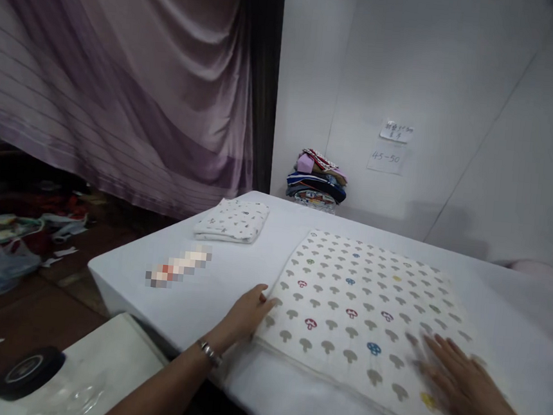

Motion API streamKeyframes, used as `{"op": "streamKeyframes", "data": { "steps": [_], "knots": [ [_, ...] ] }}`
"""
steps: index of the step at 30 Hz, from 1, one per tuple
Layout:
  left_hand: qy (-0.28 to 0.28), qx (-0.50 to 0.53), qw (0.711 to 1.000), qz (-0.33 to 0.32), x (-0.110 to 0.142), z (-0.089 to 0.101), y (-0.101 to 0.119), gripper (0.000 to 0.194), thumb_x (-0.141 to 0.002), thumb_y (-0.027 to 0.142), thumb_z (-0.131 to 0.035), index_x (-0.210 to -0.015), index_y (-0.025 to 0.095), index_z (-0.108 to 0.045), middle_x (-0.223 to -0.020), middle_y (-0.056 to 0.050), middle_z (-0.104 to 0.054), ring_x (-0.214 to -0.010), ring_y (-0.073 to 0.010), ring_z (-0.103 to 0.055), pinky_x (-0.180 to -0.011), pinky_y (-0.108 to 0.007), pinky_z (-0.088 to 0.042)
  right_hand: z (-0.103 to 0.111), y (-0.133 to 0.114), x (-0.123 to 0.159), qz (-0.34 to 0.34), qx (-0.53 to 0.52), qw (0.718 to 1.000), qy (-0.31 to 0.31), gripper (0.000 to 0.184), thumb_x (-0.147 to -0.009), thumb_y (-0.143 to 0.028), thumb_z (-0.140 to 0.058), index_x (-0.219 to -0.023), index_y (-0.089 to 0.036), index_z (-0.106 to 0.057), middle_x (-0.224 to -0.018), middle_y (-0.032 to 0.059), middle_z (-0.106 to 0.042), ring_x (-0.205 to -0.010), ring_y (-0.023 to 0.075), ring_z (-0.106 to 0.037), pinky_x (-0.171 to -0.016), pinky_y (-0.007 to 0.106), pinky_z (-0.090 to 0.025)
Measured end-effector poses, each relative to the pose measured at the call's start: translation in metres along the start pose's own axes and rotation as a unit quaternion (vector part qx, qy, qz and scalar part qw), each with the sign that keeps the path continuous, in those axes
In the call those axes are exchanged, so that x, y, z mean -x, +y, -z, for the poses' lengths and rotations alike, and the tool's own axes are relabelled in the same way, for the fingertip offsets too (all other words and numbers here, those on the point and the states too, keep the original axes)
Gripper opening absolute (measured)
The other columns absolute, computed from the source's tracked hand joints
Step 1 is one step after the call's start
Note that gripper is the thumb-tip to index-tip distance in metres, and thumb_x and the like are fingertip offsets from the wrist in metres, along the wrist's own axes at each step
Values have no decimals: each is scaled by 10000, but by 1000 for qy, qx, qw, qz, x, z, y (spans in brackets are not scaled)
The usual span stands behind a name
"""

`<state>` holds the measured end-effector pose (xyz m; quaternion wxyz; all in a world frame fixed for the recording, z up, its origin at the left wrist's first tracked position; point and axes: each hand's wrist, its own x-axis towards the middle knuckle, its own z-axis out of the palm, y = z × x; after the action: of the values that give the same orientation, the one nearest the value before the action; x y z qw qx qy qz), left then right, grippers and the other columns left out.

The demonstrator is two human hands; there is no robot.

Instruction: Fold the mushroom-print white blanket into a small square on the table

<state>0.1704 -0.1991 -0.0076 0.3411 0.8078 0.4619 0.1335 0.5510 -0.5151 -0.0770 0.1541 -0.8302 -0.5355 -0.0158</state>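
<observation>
A cream cloth [340, 303] printed with grey-brown mushrooms and some coloured ones lies spread in a folded, layered rectangle on the white table [221, 286]. My left hand [247, 311], with a metal bracelet at the wrist, is closed at the cloth's left edge near its front corner, fingertips on the fabric; part of the grip is hidden. My right hand [460, 372] is over the cloth's right part, palm down with fingers spread, smeared by motion. Further back on the left lies a smaller folded white cloth [234, 220] with a small dark print.
A pixelated patch [179, 267] hides something on the table's left. A stack of folded fabrics [316, 180] stands by the wall behind. At lower left, a roll of black tape [28, 373] rests on a pale surface. A purple curtain [171, 82] hangs left; bags [0, 267] lie below.
</observation>
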Motion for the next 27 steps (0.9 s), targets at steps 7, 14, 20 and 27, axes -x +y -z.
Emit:
{"op": "streamKeyframes", "data": {
  "steps": [7,14,20,27],
  "knots": [
    [6,-35,999,-24,-71,-2,17,373,-898,312,-418,-1186,107,-538,-1165,-163,-613,-1110,-228,-554,-919,-294,-375,17,-123,-106,17,-119,977,-173,650,-843,-646,-396,-1415,-339,-373,-1511,-25,-237,-1380,269,-215,-1105,442,-287],
    [14,20,1000,-4,-125,-29,26,324,-901,169,-370,-1152,78,-553,-1181,-186,-598,-1121,-215,-545,-926,-284,-362,-12,-188,-246,-23,-250,959,-134,375,-862,-422,-512,-1146,-213,-641,-1251,77,-593,-1113,240,-561,-962,351,-442],
    [2,83,996,23,-132,-26,10,354,-883,348,-442,-1043,92,-628,-1047,-146,-672,-951,-207,-615,-800,-270,-429,-44,-222,-340,-111,-276,948,-110,218,-858,-259,-545,-987,-125,-659,-923,98,-691,-765,167,-649,-624,243,-511],
    [-37,126,991,5,-136,-28,0,371,-835,412,-498,-910,111,-702,-930,-114,-713,-833,-196,-636,-707,-261,-441,-71,-239,-405,-153,-177,964,-130,262,-911,-360,-534,-975,-117,-606,-878,44,-644,-683,116,-609,-611,267,-520]
  ]
}}
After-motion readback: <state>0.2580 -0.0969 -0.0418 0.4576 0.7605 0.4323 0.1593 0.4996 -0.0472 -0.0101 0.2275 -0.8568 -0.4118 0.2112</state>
